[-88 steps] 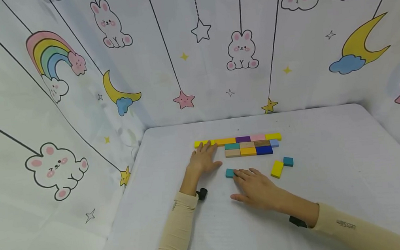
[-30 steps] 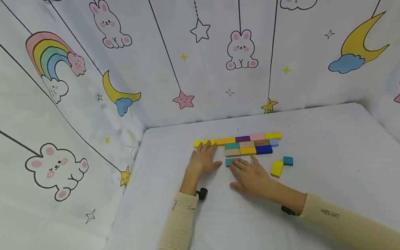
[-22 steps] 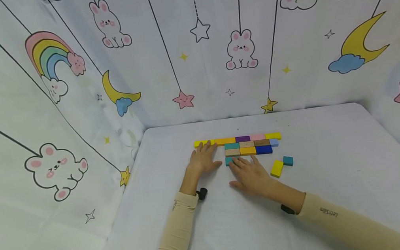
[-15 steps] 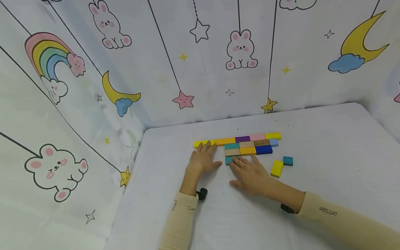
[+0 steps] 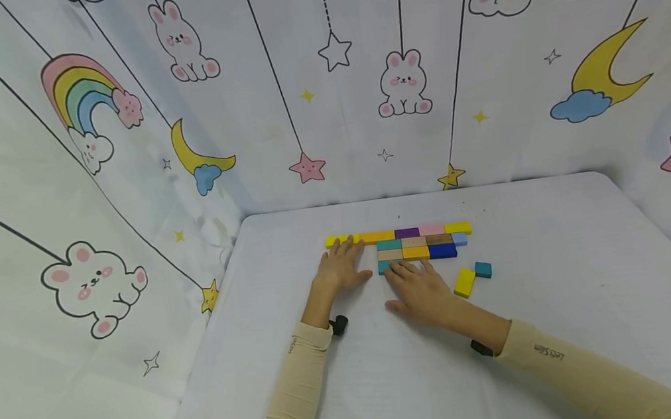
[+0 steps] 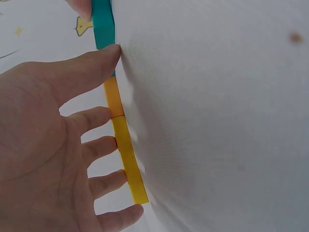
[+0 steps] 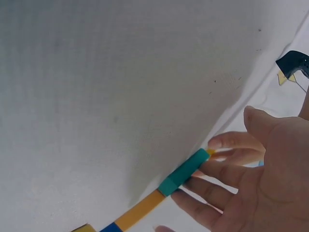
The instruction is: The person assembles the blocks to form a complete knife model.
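My left hand [image 5: 337, 267] lies with spread fingers along a back row of flat blocks; its fingertips touch the long yellow block [image 6: 129, 159] and come close to the orange block [image 6: 114, 96]. My right hand [image 5: 422, 293] has its fingers extended against a teal block [image 7: 186, 171], which they partly cover in the head view. That block sits directly in front of the tan block [image 5: 390, 255], at the near left of the assembled blocks. Above the tan one is another teal block [image 5: 389, 245]. An orange-yellow block [image 5: 415, 253] and a dark blue block [image 5: 443, 250] continue the row.
Right of my right hand, a loose yellow block [image 5: 464, 283] lies beside a small blue-teal block [image 5: 483, 270]. Purple [image 5: 407, 233], pink [image 5: 432, 230] and yellow blocks extend the back row. A patterned cloth [image 5: 352, 121] hangs behind the white table [image 5: 553, 237].
My right hand has moved away from me, sliding the teal block forward and straightening it until it meets the tan block. My left hand has kept its place at the yellow block.
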A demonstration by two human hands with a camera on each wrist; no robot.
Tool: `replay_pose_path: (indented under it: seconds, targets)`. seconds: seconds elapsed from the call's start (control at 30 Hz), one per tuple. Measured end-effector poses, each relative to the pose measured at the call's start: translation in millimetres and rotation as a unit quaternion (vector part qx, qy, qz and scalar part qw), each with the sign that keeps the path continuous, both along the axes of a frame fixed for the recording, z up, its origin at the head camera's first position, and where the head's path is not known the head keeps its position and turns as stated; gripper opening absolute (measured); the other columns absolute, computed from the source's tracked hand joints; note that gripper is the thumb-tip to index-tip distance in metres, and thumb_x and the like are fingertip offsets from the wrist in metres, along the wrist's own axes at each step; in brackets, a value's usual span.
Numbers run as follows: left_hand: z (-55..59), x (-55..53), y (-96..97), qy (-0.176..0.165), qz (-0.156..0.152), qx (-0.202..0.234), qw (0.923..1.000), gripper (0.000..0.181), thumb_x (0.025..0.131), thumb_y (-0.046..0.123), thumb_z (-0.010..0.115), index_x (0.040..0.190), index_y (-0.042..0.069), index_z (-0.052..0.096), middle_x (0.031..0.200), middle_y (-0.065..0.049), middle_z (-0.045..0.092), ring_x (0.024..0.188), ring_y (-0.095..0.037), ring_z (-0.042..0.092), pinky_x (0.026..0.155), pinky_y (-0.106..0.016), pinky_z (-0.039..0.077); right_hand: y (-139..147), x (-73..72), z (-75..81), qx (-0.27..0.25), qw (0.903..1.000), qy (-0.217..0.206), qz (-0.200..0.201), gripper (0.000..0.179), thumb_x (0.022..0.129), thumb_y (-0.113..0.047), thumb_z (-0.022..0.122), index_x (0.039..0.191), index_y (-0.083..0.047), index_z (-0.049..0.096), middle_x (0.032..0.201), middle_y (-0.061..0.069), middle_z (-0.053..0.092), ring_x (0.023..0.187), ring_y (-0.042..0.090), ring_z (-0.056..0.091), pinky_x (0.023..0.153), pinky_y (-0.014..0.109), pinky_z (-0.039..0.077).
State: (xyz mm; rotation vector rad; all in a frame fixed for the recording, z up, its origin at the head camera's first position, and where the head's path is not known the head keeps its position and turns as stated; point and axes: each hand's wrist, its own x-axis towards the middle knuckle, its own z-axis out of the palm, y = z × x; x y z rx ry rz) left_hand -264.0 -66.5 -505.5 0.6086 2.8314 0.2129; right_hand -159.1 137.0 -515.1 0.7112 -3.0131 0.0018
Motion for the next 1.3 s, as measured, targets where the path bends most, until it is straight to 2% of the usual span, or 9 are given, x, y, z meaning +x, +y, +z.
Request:
replay_pose_path:
  seconds: [0.2,0.5,0.67,0.83,1.0,1.3]
  targets:
    - [-1.6,-0.5,-1.2,0.003,-0.005,0.000,1.0000,0.080,0.100,0.055,0.063,0.166,0.022,0.031,0.173,-0.008,0.021,0.159,-0.039,0.016,0.124,-0.062,0.025,-1,1.0,-0.1,-0.015,0.9998,-0.008,-0.010,0.075,0.100,-0.062,0.058,0.156,-0.013,0.050,0.162,0.014,0.044,0.152,0.037,0.037,0.121,0.068,0.027]
    - [1.7,0.9,-3.4,0.005,-0.004,-0.001,1.0000,0.080,0.101,0.054,0.062,0.166,0.022,0.030,0.174,-0.008,0.020,0.159,-0.038,0.015,0.124,-0.062,0.024,1,-0.3,1.9,-0.017,0.9997,0.017,-0.011,0.075,0.102,-0.064,0.054,0.158,-0.014,0.048,0.166,0.012,0.040,0.154,0.036,0.033,0.122,0.063,0.029]
    - [1.9,0.3,-2.8,0.006,-0.003,-0.001,1.0000,0.080,0.101,0.055,0.062,0.166,0.022,0.030,0.174,-0.008,0.020,0.160,-0.038,0.015,0.124,-0.062,0.024,7,8.1,12.2,-0.050,0.9984,-0.009,-0.026,0.075,0.099,-0.061,0.060,0.154,-0.011,0.053,0.163,0.015,0.043,0.151,0.037,0.037,0.122,0.064,0.028]
    - [-0.1,0.4,-2.1,-0.003,-0.002,0.002,1.0000,0.080,0.100,0.055,0.062,0.166,0.023,0.030,0.174,-0.006,0.020,0.160,-0.037,0.014,0.125,-0.061,0.024,25,22.3,18.7,-0.063,0.9969,-0.034,-0.033,0.073,0.099,-0.059,0.063,0.152,-0.009,0.054,0.161,0.016,0.046,0.151,0.038,0.039,0.122,0.066,0.026]
    - [-0.2,1.3,-1.6,-0.006,-0.001,0.010,0.9999,0.078,0.101,0.052,0.063,0.166,0.024,0.031,0.174,-0.007,0.020,0.160,-0.037,0.014,0.125,-0.062,0.023,50,33.8,22.0,-0.071,0.9969,-0.022,-0.027,0.070,0.099,-0.057,0.063,0.148,-0.007,0.059,0.157,0.017,0.051,0.147,0.037,0.044,0.120,0.065,0.031]
    - [4.6,2.4,-3.0,-0.005,-0.005,0.012,0.9999,0.078,0.101,0.052,0.063,0.166,0.022,0.031,0.174,-0.008,0.020,0.160,-0.037,0.014,0.125,-0.062,0.023,92,45.0,23.4,-0.075,0.9963,-0.019,-0.037,0.066,0.102,-0.052,0.063,0.144,-0.002,0.061,0.153,0.020,0.053,0.142,0.040,0.049,0.115,0.066,0.038]
